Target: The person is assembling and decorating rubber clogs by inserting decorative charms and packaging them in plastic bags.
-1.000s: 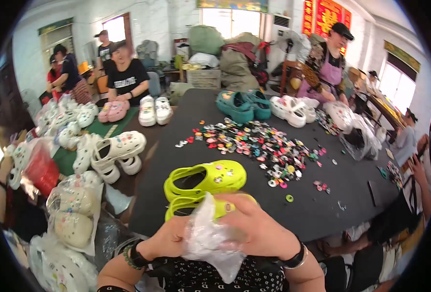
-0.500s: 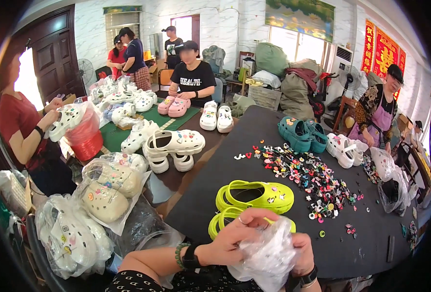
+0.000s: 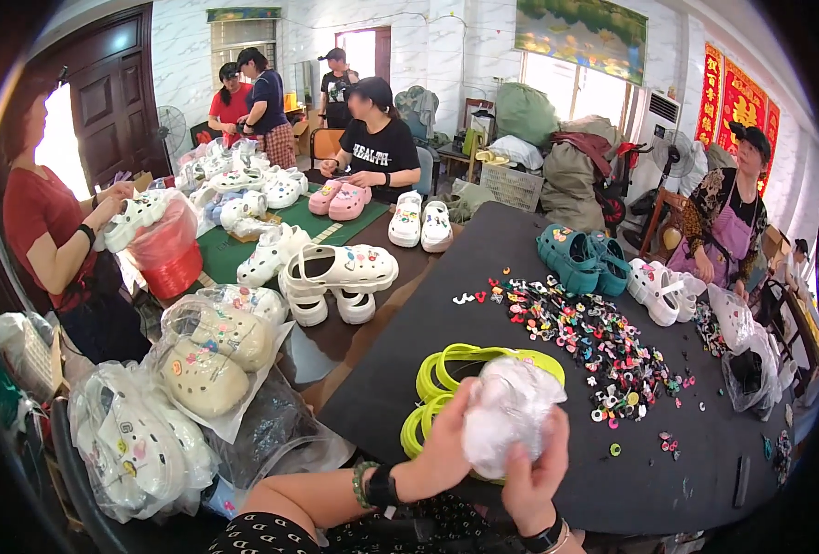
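Between my left hand (image 3: 444,445) and my right hand (image 3: 537,466) I hold a crumpled clear plastic bag (image 3: 513,415), bunched into a rounded bundle. Fingers of both hands press on its sides; whether small things lie inside cannot be made out. Just behind it, a pair of lime-green clogs (image 3: 430,392) rests on the black table, partly hidden by the bag and my hands. Beyond the clogs to the right spreads a pile of small colourful shoe charms (image 3: 580,337).
Teal clogs (image 3: 583,261) and white clogs (image 3: 659,292) stand past the charms on the black table (image 3: 446,295). At left lie bagged white clogs (image 3: 141,443) and bagged beige clogs (image 3: 208,365). Several people work around; one at left holds a white clog beside a red tub (image 3: 167,272).
The plastic bag has come up and is bunched rounder, now covering more of the lime-green clogs. My right hand has shifted left, under the bag. The view has tilted slightly.
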